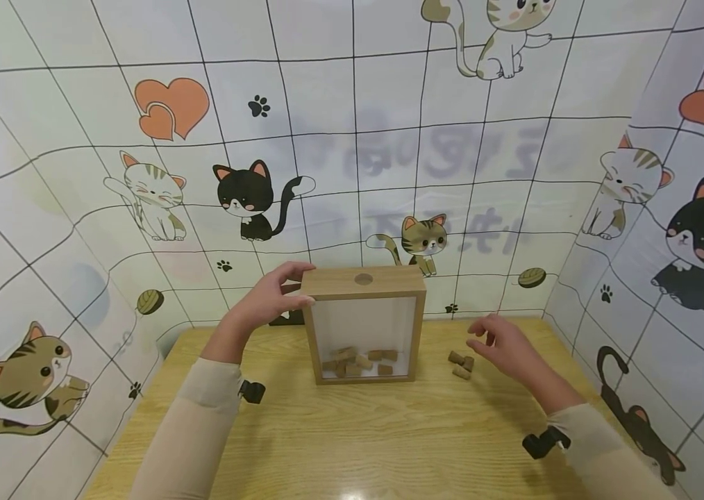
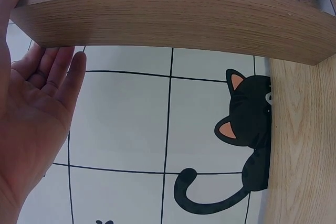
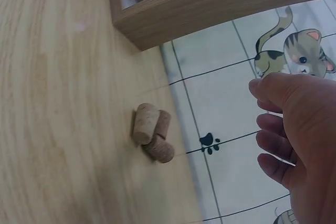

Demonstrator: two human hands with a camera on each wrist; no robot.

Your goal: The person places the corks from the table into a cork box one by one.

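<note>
A shallow wooden box with a clear front stands upright on the table; its top has a round hole. Several corks lie at the bottom inside it. My left hand holds the box's upper left corner, thumb at the front and fingers reaching behind. To the right of the box, three loose corks lie close together on the tabletop. Above and just right of them hovers my right hand, fingers loosely bent, with no object visible in it.
The light wood table runs back to a wall covering printed with cats and grid lines, which also rises at both sides. The box stands near the table's back edge. Dark wrist cameras are strapped to both sleeves.
</note>
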